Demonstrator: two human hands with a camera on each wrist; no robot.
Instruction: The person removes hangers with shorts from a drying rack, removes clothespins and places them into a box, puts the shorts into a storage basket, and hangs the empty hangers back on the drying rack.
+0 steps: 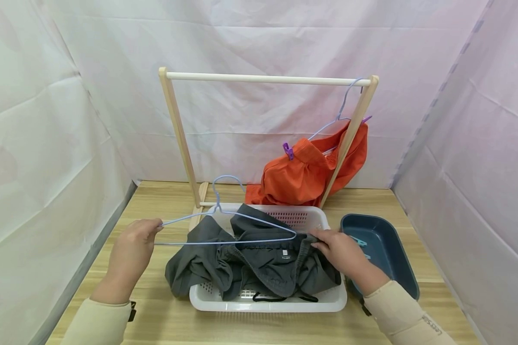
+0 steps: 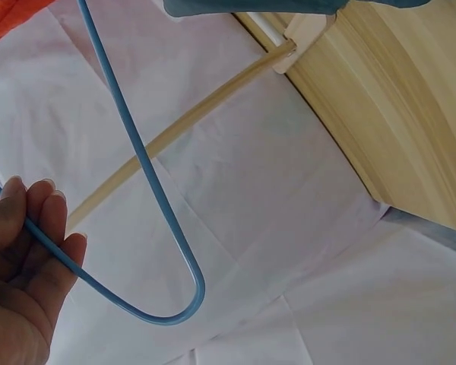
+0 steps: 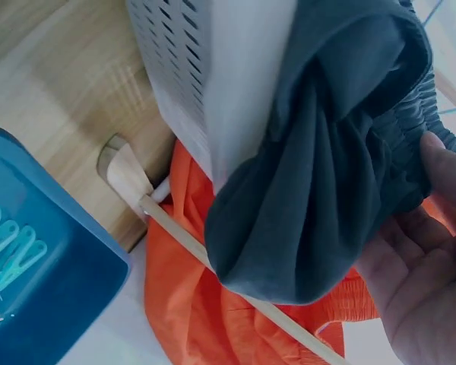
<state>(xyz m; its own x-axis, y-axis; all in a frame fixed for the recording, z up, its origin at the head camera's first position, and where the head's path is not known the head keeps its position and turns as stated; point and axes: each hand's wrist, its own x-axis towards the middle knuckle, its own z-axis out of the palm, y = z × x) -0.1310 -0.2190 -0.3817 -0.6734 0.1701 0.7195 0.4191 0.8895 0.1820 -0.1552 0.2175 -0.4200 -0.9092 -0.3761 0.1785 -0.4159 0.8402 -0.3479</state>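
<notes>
My left hand (image 1: pixel 131 249) grips one corner of a light blue clothes hanger (image 2: pixel 140 152), whose hook points up. The hanger's far end overlaps the waistband of the dark grey pants (image 1: pixel 259 266) in the head view. These pants have a gathered elastic waist and a black drawstring, and lie bunched over the white basket (image 1: pixel 267 305). At the right end of the waistband, my right hand (image 1: pixel 345 254) pinches the fabric between thumb and fingers. The right wrist view shows a fold of the grey cloth (image 3: pixel 289 228) hanging beside the basket.
Behind the basket stands a wooden rack (image 1: pixel 259 78). Orange pants (image 1: pixel 300 177) hang at its right end from another blue hanger (image 1: pixel 342 103), with purple clips (image 1: pixel 288 151). A dark blue tray (image 1: pixel 386 249) holding teal clips (image 3: pixel 19 255) sits to the right. White cloth walls surround the table.
</notes>
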